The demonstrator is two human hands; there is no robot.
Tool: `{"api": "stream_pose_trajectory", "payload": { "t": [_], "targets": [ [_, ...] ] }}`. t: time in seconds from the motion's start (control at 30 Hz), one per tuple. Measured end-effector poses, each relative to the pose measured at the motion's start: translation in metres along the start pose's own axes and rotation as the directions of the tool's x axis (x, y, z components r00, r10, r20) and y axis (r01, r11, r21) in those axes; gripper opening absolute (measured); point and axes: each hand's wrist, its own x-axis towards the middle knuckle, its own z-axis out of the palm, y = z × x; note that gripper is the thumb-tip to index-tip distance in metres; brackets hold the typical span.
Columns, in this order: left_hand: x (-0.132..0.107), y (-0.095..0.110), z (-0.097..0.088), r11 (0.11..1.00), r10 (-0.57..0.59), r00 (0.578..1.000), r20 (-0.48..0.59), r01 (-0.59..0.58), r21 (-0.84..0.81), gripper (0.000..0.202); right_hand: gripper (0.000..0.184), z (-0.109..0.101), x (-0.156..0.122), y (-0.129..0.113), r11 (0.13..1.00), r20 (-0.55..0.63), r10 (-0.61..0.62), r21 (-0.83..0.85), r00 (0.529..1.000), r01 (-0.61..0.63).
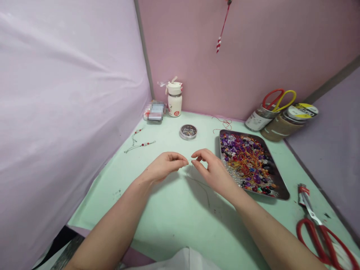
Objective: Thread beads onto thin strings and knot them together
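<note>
Left hand (167, 165) pinching thin cord (198, 182) above the desk's (163, 210) middle, well apart from the left edge, right hand (210, 168) beside it, grip slightly spread, 1 tray (277, 170) near the right edge.

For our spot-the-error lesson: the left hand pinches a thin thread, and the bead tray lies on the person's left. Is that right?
Not quite: the side is wrong. The head view shows the tray on the person's right, beyond the right hand. The left hand does pinch a thin thread.
</note>
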Motion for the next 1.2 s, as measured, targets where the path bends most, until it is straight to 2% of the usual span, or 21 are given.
{"api": "stream_pose_trajectory", "payload": {
  "t": [0.07,0.13,0.27,0.4,0.57,0.67,0.77,0.83,0.9,0.97,1.07,1.13,1.2],
  "targets": [
    [0.002,-0.002,0.0,0.996,-0.004,1.0,-0.024,0.002,-0.089,0.027,0.011,-0.001,0.0,-0.003,1.0,-0.084,-0.007,-0.007,0.996,0.006],
    [0.004,-0.002,0.0,0.988,-0.013,0.999,-0.035,0.007,-0.153,0.026,0.007,-0.001,-0.001,-0.006,1.0,-0.112,-0.029,-0.013,0.993,0.027],
    [0.003,-0.001,0.001,0.975,-0.021,0.999,-0.042,0.011,-0.224,0.023,0.004,0.006,-0.001,-0.003,0.999,-0.045,-0.029,0.017,0.999,0.03],
    [0.004,-0.001,0.005,0.948,-0.047,0.998,-0.036,0.033,-0.318,0.022,0.008,0.016,0.0,0.001,0.998,-0.031,-0.004,0.055,1.0,0.006],
    [0.006,-0.002,0.006,0.924,-0.025,0.998,-0.053,0.003,-0.383,0.022,0.009,0.015,-0.003,-0.005,0.993,0.063,0.067,0.093,0.996,-0.073],
    [0.006,-0.002,0.006,0.967,0.002,0.99,-0.144,-0.038,-0.253,0.019,0.009,0.009,-0.006,-0.01,0.996,0.127,0.075,0.046,0.989,-0.081],
    [0.005,-0.003,0.008,0.996,0.09,0.967,-0.239,-0.089,0.014,0.016,0.01,0.004,-0.007,-0.012,0.979,0.12,0.019,-0.202,0.993,0.006],
    [0.004,-0.004,0.01,0.976,0.147,0.96,-0.238,-0.102,0.194,0.016,0.011,0.001,-0.006,-0.012,0.919,0.096,-0.056,-0.384,0.994,0.089],
    [0.003,-0.005,0.012,0.934,0.2,0.961,-0.19,-0.128,0.334,0.017,0.012,-0.001,-0.004,-0.011,0.869,0.087,-0.129,-0.47,0.988,0.155],
    [0.002,-0.007,0.014,0.89,0.259,0.96,-0.102,-0.197,0.411,0.016,0.012,-0.003,-0.002,-0.008,0.88,0.095,-0.183,-0.429,0.978,0.206],
    [0.001,-0.006,0.016,0.859,0.328,0.944,0.027,-0.31,0.407,0.015,0.011,-0.005,0.0,-0.001,0.962,0.112,-0.181,-0.184,0.977,0.2],
    [-0.001,-0.005,0.016,0.866,0.345,0.937,0.053,-0.34,0.366,0.015,0.011,-0.006,0.001,0.003,0.997,0.137,-0.077,0.007,0.988,0.076],
    [-0.003,-0.002,0.015,0.883,0.345,0.938,0.042,-0.339,0.326,0.016,0.013,-0.006,0.003,0.005,0.98,0.19,0.061,0.174,0.98,-0.095]
  ]
}}
